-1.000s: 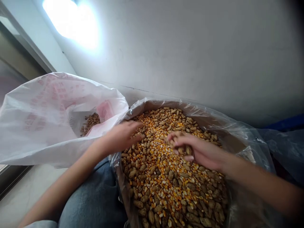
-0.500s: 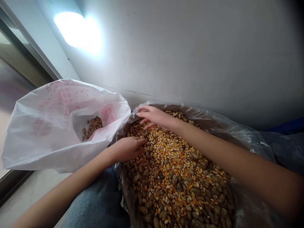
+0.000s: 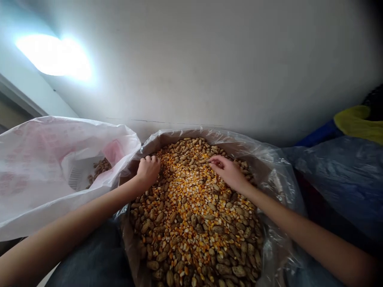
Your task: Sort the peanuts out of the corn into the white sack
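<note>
Corn kernels [image 3: 191,191] and unshelled peanuts [image 3: 158,217] lie mixed in a large container lined with a clear plastic bag [image 3: 281,179]. Over the upper left of the mix is my left hand [image 3: 149,170], its fingers curled down with the tips hidden. At the upper right, my right hand [image 3: 226,170] has thumb and fingers drawn together just above the peanuts; whatever is between them is too small to name. To the left stands an open white sack [image 3: 36,167] with pink print, and a small heap of peanuts [image 3: 101,169] shows inside it.
A grey wall [image 3: 209,71] rises behind the container, with a bright lamp [image 3: 54,56] at the upper left. On the right lie a dark translucent plastic bag [image 3: 338,179], a blue object [image 3: 320,133] and a yellow cloth-like item [image 3: 359,123].
The view has shifted right. My right hand has moved from near the white sack to the upper right of the mix. My left hand has moved up to its left edge, fingers curled.
</note>
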Tool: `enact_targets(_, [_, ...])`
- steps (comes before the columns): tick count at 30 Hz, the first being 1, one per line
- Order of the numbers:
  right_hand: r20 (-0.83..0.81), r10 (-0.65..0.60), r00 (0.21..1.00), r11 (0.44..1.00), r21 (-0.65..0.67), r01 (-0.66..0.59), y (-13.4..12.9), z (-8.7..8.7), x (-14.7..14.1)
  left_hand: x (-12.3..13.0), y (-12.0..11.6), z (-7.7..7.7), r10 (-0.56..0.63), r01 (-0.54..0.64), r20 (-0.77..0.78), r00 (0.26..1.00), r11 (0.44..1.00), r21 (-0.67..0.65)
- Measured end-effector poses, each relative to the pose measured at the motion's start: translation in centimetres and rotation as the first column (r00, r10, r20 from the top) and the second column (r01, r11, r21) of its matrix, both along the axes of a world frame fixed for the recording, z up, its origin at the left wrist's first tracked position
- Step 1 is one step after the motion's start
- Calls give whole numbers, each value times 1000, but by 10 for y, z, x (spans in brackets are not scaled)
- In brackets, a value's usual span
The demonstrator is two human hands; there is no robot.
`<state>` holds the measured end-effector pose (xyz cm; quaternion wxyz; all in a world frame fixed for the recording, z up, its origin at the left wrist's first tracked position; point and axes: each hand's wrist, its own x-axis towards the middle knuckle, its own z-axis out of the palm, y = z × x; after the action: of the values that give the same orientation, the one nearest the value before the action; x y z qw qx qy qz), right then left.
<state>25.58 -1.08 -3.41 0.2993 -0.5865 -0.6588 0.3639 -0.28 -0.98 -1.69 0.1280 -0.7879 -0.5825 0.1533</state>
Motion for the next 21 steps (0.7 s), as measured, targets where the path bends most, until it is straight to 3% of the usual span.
enact_targets(2, [215, 141, 966, 982, 95, -164, 0, 3, -8, 14, 11, -2, -122, 121, 30, 992, 993, 11])
enact_targets(5, [438, 211, 874, 944, 140, -298, 7, 4, -24, 29, 19, -9, -266, 259, 178, 947, 964, 65])
enact_targets(7, [544, 239, 804, 923, 131, -362, 13, 3, -33, 32, 15, -12, -307, 291, 341, 888, 952, 101])
enact_targets(9, [601, 250, 759, 915, 108, -387, 16, 4, -40, 34, 8, -13, -269, 264, 574, 773, 960, 94])
enact_targets(10, [610, 250, 752, 917, 102, -387, 16, 7, -42, 35, 4, -12, -203, 226, 712, 672, 972, 64])
enact_targets(11, [601, 248, 760, 919, 103, -381, 15, 11, -43, 38, 1, -11, -95, 177, 846, 525, 984, 0])
enact_targets(13, [540, 250, 804, 916, 138, -377, 10, 23, -44, 45, -1, -10, 243, 125, 965, 95, 959, -254])
enact_targets(14, [496, 254, 830, 910, 167, -379, 6, 30, -45, 49, -1, -9, 443, 157, 887, -134, 893, -422])
enact_targets(15, [452, 258, 854, 904, 199, -379, 4, 36, -46, 52, 0, -9, 614, 232, 721, -322, 789, -568])
enact_targets(16, [416, 257, 872, 900, 226, -373, 3, 40, -47, 55, 0, -9, 728, 326, 519, -447, 673, -664])
enact_targets(18, [399, 235, 886, 906, 241, -348, 5, 42, -49, 58, 0, -11, 813, 459, 207, -544, 495, -738])
enact_targets(19, [416, 219, 882, 915, 227, -334, 8, 40, -49, 58, 0, -12, 817, 482, 134, -561, 454, -750])
enact_targets(21, [492, 202, 847, 930, 176, -324, 19, 29, -49, 56, -1, -14, 808, 476, 98, -581, 435, -764])
